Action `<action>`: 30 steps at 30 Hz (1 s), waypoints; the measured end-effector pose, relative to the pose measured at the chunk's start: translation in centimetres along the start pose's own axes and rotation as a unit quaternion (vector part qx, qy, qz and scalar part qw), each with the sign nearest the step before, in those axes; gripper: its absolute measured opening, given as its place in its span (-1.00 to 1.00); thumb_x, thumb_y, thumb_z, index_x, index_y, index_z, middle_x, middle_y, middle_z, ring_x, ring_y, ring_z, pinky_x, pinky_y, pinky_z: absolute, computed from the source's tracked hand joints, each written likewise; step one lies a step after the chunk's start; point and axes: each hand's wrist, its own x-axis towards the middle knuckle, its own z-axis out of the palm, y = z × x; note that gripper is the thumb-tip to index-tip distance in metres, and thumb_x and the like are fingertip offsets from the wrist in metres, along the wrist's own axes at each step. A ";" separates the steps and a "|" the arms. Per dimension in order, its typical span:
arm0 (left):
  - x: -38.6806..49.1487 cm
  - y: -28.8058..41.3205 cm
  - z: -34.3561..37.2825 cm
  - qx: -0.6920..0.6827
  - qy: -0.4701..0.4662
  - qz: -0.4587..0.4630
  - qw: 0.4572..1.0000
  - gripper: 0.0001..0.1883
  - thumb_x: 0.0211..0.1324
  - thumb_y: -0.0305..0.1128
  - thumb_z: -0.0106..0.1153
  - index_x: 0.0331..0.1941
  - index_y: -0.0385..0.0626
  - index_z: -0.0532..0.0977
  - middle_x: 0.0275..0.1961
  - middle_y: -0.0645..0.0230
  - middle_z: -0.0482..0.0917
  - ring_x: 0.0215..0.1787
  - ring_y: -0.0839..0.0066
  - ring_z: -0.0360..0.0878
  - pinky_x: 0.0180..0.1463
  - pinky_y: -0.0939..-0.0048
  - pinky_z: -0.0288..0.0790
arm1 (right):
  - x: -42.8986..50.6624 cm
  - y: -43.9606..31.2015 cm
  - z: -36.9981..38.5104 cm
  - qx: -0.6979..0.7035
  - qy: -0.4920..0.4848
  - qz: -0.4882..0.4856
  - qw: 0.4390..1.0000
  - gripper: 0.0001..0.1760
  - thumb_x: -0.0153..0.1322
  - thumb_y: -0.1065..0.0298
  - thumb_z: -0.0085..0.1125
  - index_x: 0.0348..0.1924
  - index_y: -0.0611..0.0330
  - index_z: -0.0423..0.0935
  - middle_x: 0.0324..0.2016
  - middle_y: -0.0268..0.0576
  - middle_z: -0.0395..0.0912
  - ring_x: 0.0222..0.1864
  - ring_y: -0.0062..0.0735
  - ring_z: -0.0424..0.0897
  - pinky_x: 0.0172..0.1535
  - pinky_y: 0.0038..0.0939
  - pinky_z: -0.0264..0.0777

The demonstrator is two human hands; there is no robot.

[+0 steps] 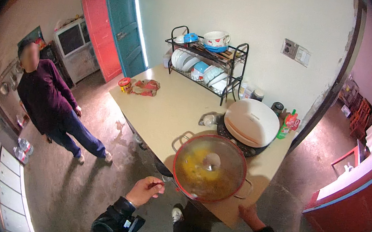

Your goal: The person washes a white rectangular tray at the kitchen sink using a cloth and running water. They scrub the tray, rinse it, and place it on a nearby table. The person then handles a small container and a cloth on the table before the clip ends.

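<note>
A large pot point(180, 189) with two loop handles stands at the near end of the table. Its red-rimmed glass lid point(198, 153) is on, and yellowish food shows blurrily through it. My left hand point(145, 190) hovers off the table edge, to the left of the pot and apart from it. Its fingers are curled, and whether anything small is inside them is unclear. My right hand point(251, 216) is blurred beside the table's near right corner, below the pot's right handle point(246, 190). Its fingertips are hard to make out.
The table point(170, 103) carries a black dish rack point(229, 65) with bowls, a white round lid or pan point(252, 121), a small plastic bag point(208, 119), a green bottle point(284, 129), a cloth point(145, 87) and a red tub point(125, 84). A person point(45, 97) stands at left.
</note>
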 end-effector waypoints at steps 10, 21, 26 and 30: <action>20.8 5.0 -9.8 0.109 -0.065 0.003 0.992 -0.75 0.36 -0.31 0.07 0.00 -0.20 0.48 -0.19 0.38 0.63 -0.20 0.62 0.58 -0.19 0.51 0.50 | -2.9 1.6 1.0 0.398 -0.009 0.245 0.884 -0.52 0.49 0.33 0.03 0.22 0.26 0.17 0.08 -0.10 0.40 0.05 -0.23 0.45 0.03 -0.22 0.39; 41.5 2.7 -5.7 0.335 -0.144 0.167 0.916 -0.53 0.15 -0.14 0.21 -0.01 -0.28 0.46 -0.18 0.17 0.62 -0.24 0.37 0.60 -0.14 0.35 0.50 | -1.2 -6.0 1.7 0.198 0.200 0.337 0.898 -0.47 0.40 0.36 0.17 0.17 0.31 0.22 -0.01 0.07 0.47 0.01 -0.15 0.51 0.07 -0.18 0.38; 48.0 2.8 0.2 0.459 -0.104 0.109 0.875 -0.07 0.02 0.22 0.18 0.35 -0.18 0.18 0.22 -0.12 0.38 0.29 -0.11 0.28 0.31 0.07 0.25 | -4.8 -13.2 2.1 -0.075 0.175 0.495 0.848 -0.42 0.38 0.37 0.19 0.24 0.31 0.31 0.15 0.19 0.41 0.16 0.08 0.44 0.23 -0.14 0.29; 50.1 5.2 2.2 0.547 -0.182 0.074 0.814 -0.03 -0.03 0.25 0.22 0.44 0.23 0.05 0.42 -0.10 0.13 0.41 -0.10 0.15 0.34 -0.10 0.20 | -7.0 -20.0 1.7 0.045 0.364 0.548 0.751 -0.52 0.40 0.35 0.22 0.15 0.32 0.42 0.01 -0.06 0.50 0.05 -0.29 0.50 0.05 -0.31 0.43</action>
